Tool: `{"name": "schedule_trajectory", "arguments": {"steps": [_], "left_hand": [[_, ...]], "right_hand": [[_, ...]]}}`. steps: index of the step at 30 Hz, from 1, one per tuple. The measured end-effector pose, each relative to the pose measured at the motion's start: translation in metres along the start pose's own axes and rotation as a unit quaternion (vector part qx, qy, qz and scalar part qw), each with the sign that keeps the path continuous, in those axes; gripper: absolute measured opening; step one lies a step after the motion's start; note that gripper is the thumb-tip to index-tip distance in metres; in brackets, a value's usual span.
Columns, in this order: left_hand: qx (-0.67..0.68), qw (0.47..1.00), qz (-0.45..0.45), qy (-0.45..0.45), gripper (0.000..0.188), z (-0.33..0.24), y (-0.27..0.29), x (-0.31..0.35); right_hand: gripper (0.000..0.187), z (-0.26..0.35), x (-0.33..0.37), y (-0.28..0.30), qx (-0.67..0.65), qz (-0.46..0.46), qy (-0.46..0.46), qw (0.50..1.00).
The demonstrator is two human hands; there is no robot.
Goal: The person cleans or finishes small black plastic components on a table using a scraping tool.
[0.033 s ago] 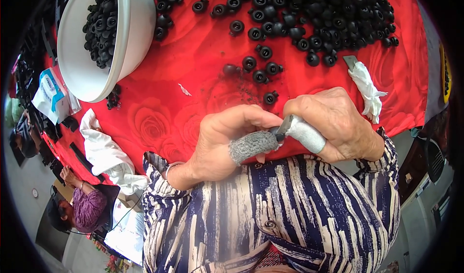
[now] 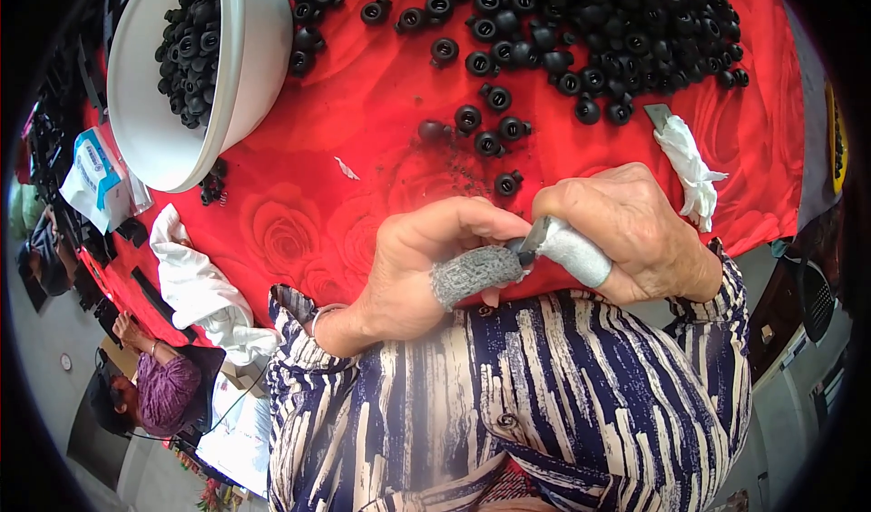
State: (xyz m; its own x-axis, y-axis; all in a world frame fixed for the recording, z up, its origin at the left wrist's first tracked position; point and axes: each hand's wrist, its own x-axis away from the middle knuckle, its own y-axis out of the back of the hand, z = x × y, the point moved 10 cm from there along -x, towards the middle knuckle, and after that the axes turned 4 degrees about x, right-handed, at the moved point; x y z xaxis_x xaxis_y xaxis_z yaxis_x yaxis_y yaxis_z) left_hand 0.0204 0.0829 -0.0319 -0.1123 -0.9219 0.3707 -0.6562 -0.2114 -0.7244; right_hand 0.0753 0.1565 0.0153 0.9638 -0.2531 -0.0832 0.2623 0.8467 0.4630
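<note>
In the head view, a white bowl (image 2: 259, 49) stands on a red cloth (image 2: 299, 154) with lots of small black pieces (image 2: 190, 54) in it. To the right of the bowl, and nearer the person, the left hand (image 2: 404, 244) pinches one black knob (image 2: 526, 258). Its thumb wears a fuzzy grey cover (image 2: 476, 276). Farther right of the bowl, the right hand (image 2: 640, 231) is curled tight around a small metal blade (image 2: 537, 234). Its thumb wears a white cover (image 2: 581, 256). The blade is right up against the knob, and the hands are very close together.

Between the bowl and the hands, there is a good stretch of red cloth to move over, with a paper scrap (image 2: 347, 169) and dark crumbs (image 2: 454, 172) on it. Straight right of the bowl is a big heap (image 2: 626, 31) of black pieces. A few loose ones (image 2: 506, 184) trail down close to the fingers. Farthest right of the bowl, a wrapped blade (image 2: 694, 172) lies near the cloth's right edge. Below the bowl, a white rag (image 2: 195, 281) lies by the left edge. Past that edge, well below the bowl, is another person (image 2: 168, 385) in purple.
</note>
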Motion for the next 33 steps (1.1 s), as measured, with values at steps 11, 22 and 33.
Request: {"name": "schedule_trajectory", "arguments": {"steps": [11, 22, 33], "left_hand": [[0.032, 0.997, -0.066, -0.009, 0.021, -0.009, 0.015, -0.007], [0.009, 0.999, -0.042, -0.002, 0.023, -0.003, 0.010, -0.004], [0.009, 0.998, -0.052, -0.015, 0.024, -0.001, 0.011, -0.006]], "right_hand": [[0.020, 0.014, 0.002, 0.004, -0.111, 0.022, 0.103, 0.988], [0.040, 0.024, 0.000, 0.026, 0.024, -0.150, 0.083, 0.985], [0.034, 0.035, 0.013, 0.021, 0.093, -0.184, 0.185, 0.961]]}}
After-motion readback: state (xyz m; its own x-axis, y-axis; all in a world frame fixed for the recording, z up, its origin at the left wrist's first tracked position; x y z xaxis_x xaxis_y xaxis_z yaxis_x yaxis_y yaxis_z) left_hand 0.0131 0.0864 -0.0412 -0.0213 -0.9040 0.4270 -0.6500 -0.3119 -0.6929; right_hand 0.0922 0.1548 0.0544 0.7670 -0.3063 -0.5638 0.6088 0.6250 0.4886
